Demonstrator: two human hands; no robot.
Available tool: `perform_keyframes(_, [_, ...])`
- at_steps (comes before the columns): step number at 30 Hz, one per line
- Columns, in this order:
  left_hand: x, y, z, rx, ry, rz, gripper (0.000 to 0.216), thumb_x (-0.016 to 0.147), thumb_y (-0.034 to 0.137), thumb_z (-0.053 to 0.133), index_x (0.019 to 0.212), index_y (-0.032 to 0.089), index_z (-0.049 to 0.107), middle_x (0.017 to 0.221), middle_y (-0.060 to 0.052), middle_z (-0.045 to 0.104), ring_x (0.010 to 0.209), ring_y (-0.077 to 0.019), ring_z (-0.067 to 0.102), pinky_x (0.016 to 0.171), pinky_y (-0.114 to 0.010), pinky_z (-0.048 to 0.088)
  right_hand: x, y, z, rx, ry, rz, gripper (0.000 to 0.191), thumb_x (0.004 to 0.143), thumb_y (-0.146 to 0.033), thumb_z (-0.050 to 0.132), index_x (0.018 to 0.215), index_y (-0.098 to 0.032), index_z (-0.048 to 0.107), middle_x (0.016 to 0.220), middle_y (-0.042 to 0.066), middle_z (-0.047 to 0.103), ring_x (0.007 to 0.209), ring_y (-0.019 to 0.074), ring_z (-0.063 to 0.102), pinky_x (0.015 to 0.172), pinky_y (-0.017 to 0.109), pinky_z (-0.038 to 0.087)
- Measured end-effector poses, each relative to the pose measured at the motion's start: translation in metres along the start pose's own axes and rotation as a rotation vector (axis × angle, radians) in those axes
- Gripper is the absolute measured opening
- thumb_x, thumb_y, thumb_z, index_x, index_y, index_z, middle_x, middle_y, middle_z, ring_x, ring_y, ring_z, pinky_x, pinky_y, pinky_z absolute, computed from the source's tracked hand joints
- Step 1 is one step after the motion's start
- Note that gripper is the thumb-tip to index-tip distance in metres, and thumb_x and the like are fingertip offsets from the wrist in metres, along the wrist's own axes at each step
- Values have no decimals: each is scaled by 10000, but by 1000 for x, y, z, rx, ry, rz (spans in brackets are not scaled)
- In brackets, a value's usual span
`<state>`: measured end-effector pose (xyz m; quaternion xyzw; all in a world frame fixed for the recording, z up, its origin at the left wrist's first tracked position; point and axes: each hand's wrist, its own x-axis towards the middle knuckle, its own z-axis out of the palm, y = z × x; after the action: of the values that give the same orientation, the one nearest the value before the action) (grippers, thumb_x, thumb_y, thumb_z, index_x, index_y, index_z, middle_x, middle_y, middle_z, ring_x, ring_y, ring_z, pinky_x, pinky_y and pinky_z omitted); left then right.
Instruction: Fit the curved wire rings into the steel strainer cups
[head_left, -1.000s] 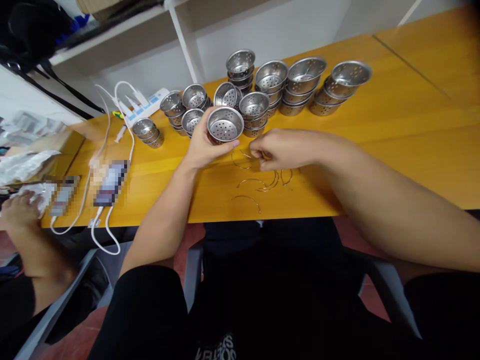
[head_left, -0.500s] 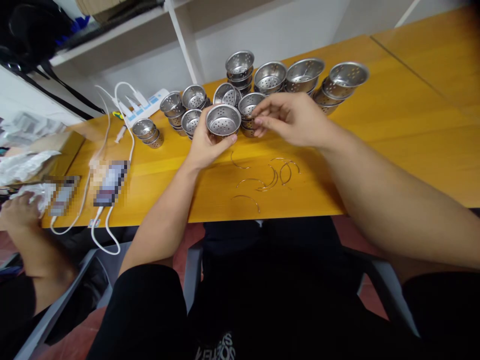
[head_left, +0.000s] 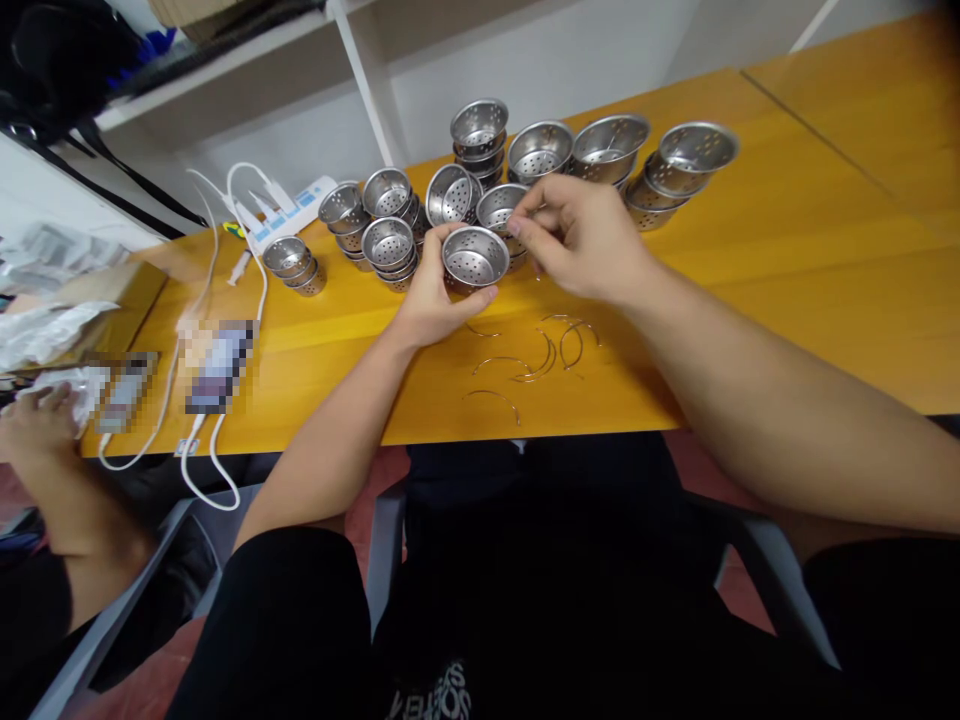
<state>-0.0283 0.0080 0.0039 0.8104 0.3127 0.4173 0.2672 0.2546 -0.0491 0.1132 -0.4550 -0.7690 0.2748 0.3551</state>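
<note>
In my left hand [head_left: 435,305] is a perforated metal cup [head_left: 475,262], held by its side above the table with its open top tilted toward me. To its right, my right hand [head_left: 585,240] is closed, thumb and fingertips pinched together. What those fingers hold, if anything, is too small to make out. Just behind the held cup stands a stack of similar cups [head_left: 501,208], partly hidden by both hands. Several thin curved wires [head_left: 554,352] lie on the wooden table [head_left: 435,410] below my hands.
More stacked perforated cups [head_left: 388,243] line the back, with wider ones [head_left: 694,155] at the right and a small leaning stack [head_left: 287,258] at the left. A power strip [head_left: 304,212], white cables and a phone [head_left: 221,368] lie leftward. Another person's hand [head_left: 41,425] is at far left.
My left hand has moved the cup right and slightly toward me, closer to my right hand. My right hand has shifted slightly, its fingertips now more tightly pinched.
</note>
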Motion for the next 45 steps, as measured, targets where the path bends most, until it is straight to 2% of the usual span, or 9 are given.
perform_keyframes(3, [-2, -2, 3, 5, -3, 19, 1145, 1074, 623, 1005, 1939, 394, 291, 1817, -172, 586, 1709, -431, 693, 1498, -649, 612, 0, 2, 4, -77, 10, 13, 747, 1164, -1011, 612, 1418, -344, 831, 931, 119, 822, 957, 421, 713, 899, 567, 577])
perform_keyframes(8, [-3, 3, 4, 28, -52, 30, 1105, 1090, 715, 976, 1905, 362, 320, 1790, -170, 594, 1694, -429, 700, 1470, -637, 623, 1, 2, 11, -147, 3, 19, 789, 1224, -959, 509, 1519, -308, 844, 986, 144, 844, 990, 435, 724, 941, 590, 612])
perform_keyframes(13, [-1, 13, 5, 61, -70, 13, 1204, 1044, 795, 1013, 1935, 375, 319, 1748, -167, 627, 1715, -467, 682, 1478, -683, 609, 1, 3, 14, -82, 7, 25, 821, 1182, -1002, 563, 1584, -329, 805, 947, 123, 801, 987, 446, 726, 973, 601, 624])
perform_keyframes(20, [1, 23, 7, 87, -50, -30, 1247, 960, 816, 1102, 1886, 330, 423, 1734, -189, 695, 1722, -504, 690, 1513, -700, 559, 0, -2, 24, -65, 40, 37, 736, 1217, -904, 589, 1528, -290, 849, 878, 111, 762, 892, 413, 718, 904, 596, 638])
perform_keyframes(24, [0, 23, 9, 44, -44, -37, 1194, 961, 854, 1079, 1854, 331, 483, 1675, -173, 743, 1658, -482, 746, 1489, -702, 581, 0, -6, 23, 29, 17, 22, 747, 1187, -947, 618, 1529, -330, 861, 972, 122, 819, 943, 421, 748, 863, 595, 656])
perform_keyframes(27, [0, 17, 7, -16, -26, -59, 1107, 999, 888, 1019, 1826, 347, 521, 1601, -148, 783, 1578, -445, 793, 1426, -676, 635, -1, -8, 13, 155, -58, -27, 852, 1088, -1103, 660, 1424, -351, 877, 1020, 120, 835, 972, 399, 758, 823, 561, 648])
perform_keyframes(31, [0, 9, 2, -44, -68, -45, 1009, 1058, 859, 962, 1833, 375, 533, 1658, -128, 764, 1552, -406, 804, 1368, -611, 677, -1, -7, 0, 247, -173, -86, 863, 895, -1182, 865, 1190, -371, 855, 947, 87, 803, 928, 352, 722, 779, 516, 609])
perform_keyframes(38, [0, -7, 4, -12, -54, 62, 1019, 1089, 750, 974, 1852, 303, 468, 1714, -158, 702, 1551, -370, 796, 1369, -577, 681, 10, 12, 15, 522, -111, -230, 738, 870, -987, 1108, 940, -322, 794, 706, -15, 668, 599, 202, 561, 569, 396, 451])
perform_keyframes(45, [-2, -13, 7, 30, -57, 67, 933, 1189, 591, 879, 1930, 281, 402, 1674, -174, 702, 1479, -343, 811, 1324, -565, 700, 10, 15, 22, 581, -89, -218, 648, 862, -848, 1201, 948, -334, 816, 699, -39, 630, 690, 214, 532, 629, 416, 538])
